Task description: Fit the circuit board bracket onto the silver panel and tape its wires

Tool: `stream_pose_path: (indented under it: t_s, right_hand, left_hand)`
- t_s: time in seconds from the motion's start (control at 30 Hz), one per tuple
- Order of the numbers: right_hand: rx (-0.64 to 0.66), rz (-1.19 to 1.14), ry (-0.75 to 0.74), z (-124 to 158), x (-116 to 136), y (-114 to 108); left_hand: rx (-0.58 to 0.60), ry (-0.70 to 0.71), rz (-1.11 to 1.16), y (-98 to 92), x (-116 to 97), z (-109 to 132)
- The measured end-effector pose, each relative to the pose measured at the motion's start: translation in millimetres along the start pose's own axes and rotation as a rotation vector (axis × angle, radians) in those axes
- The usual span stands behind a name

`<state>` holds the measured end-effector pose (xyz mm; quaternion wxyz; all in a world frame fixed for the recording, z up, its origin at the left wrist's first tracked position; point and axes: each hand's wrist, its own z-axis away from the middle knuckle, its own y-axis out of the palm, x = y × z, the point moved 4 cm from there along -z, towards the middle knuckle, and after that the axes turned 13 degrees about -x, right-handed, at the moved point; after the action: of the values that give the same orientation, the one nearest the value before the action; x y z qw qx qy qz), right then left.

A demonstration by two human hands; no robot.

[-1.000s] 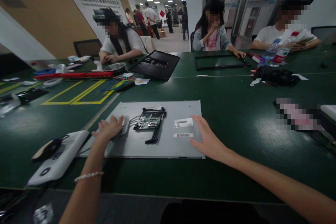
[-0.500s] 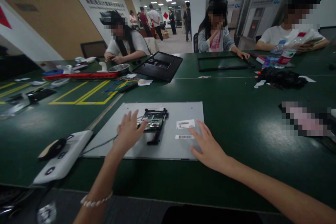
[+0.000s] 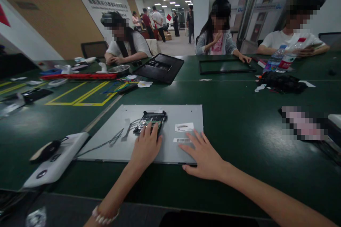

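A flat grey-white panel (image 3: 103,134), like the back of a display, lies on the green table in front of me. On its middle sits a black-framed circuit board (image 3: 153,117) with grey cables (image 3: 114,138) running off to the left. My left hand (image 3: 146,145) reaches over the board's near part, fingers stretched out and hiding some of it; whether it presses on the board I cannot tell. At the panel's right edge my right hand (image 3: 205,156) is spread, its fingertips beside the barcode label (image 3: 182,140) and below the white label (image 3: 184,127). It holds nothing.
To the left, a white box-like device (image 3: 57,163) carries a computer mouse (image 3: 45,151). Farther back lie a black plastic cover (image 3: 160,68) and a black frame (image 3: 226,71), with people seated behind. Bottles (image 3: 287,58) and a phone-like object (image 3: 303,124) are at right.
My left hand has moved right, from beside the circuit board to over its near part, uncovering the cables. My right hand has shifted slightly left and down. The view has moved a little.
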<state>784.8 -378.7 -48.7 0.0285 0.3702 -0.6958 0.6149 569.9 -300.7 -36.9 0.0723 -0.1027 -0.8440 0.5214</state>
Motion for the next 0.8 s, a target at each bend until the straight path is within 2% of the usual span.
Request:
stream_pose_path:
  t_s: [0.1, 0.2, 0.37, 0.5, 0.6, 0.8]
  right_hand:
    - [0.014, 0.022, 0.0, 0, 2, 0]
    - [0.027, 0.02, 0.005, 1, 2, 0]
    - [0.029, 0.015, 0.004, 2, 1, 0]
    - [0.045, 0.004, 0.004, 2, 0, -1]
    - [0.053, -0.001, 0.009, 2, 0, -2]
    - [0.053, 0.0, 0.021, 2, -1, -1]
  left_hand:
    - [-0.02, 0.08, -0.043, 4.1, 4, -4]
    - [-0.019, 0.087, -0.069, 8.5, 12, -14]
    - [0.084, -0.038, -0.128, 19.2, 35, -57]
    - [0.076, -0.129, -0.183, 24.0, 50, -83]
    - [0.032, -0.131, -0.176, 25.4, 53, -83]
    - [0.005, -0.051, -0.127, 22.9, 44, -57]
